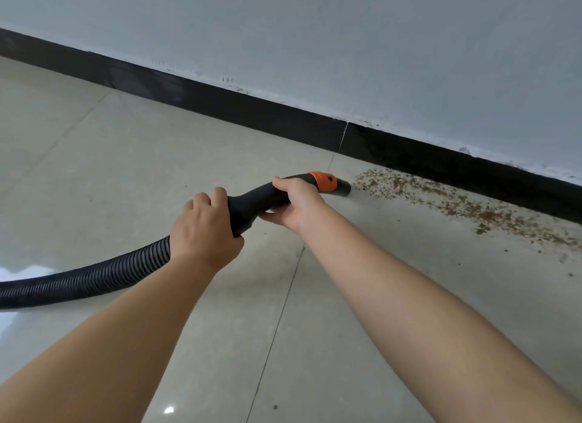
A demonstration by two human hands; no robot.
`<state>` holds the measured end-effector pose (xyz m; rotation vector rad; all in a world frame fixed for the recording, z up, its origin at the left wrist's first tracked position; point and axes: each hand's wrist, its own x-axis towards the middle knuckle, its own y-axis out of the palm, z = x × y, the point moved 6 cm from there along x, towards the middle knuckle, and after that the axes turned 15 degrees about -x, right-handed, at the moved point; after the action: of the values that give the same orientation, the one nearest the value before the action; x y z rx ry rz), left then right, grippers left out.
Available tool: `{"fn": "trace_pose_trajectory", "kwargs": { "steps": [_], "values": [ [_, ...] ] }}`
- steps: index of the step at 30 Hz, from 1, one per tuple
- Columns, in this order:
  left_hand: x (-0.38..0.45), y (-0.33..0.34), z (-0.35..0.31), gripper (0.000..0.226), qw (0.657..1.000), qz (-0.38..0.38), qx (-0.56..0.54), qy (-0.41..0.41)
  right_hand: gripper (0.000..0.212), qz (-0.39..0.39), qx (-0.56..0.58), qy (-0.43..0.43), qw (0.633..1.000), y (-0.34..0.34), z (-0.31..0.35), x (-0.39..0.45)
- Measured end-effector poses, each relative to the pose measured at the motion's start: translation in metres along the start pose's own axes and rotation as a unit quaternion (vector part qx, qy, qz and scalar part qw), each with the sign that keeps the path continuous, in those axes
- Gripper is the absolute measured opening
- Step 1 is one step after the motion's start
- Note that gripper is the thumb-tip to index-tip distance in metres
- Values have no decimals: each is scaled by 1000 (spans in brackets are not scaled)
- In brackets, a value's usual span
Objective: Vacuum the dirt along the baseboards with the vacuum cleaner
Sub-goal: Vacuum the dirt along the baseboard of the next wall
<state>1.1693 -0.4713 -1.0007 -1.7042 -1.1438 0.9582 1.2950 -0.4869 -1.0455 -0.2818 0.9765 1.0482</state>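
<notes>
Head view: both hands hold the curved black plastic vacuum handle (261, 199) — left hand (204, 230) curled round its rear by the ribbed black hose (94, 277), right hand (294, 203) wrapped near the orange collar (324, 181). Its black nozzle (343, 188) sits just beside the brown scattered dirt (456, 207) along the black baseboard (441, 164). Best sweep slowly rightward, mouth low (hugging the baseboard). The vacuum body is out of frame, and the dirt runs past the right edge — extent unknown.

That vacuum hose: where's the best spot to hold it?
Likely the smooth black handle, gripped from above, as the right hand does near the orange collar. The left hand steadies where the ribbed hose joins; the hose itself looks too floppy to aim.
</notes>
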Motion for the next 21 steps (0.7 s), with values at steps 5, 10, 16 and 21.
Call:
{"fn": "trace_pose_trajectory", "kwargs": {
  "steps": [5, 10, 16, 21],
  "values": [
    [-5, 5, -20, 50, 999, 26, -27, -20, 16, 29, -66, 21, 997, -17, 12, -9],
    [-16, 30, -13, 39, 981, 124, -123, -84, 36, 27, -101, 31, 994, -29, 4, -10],
    [-26, 23, -6, 39, 992, 55, -76, -83, 36, 60, -116, 24, 991, -22, -8, -16],
    [-32, 8, 12, 37, 991, 12, -88, -98, 37, 103, -122, 24, 987, 2, -13, -20]
  ]
}}
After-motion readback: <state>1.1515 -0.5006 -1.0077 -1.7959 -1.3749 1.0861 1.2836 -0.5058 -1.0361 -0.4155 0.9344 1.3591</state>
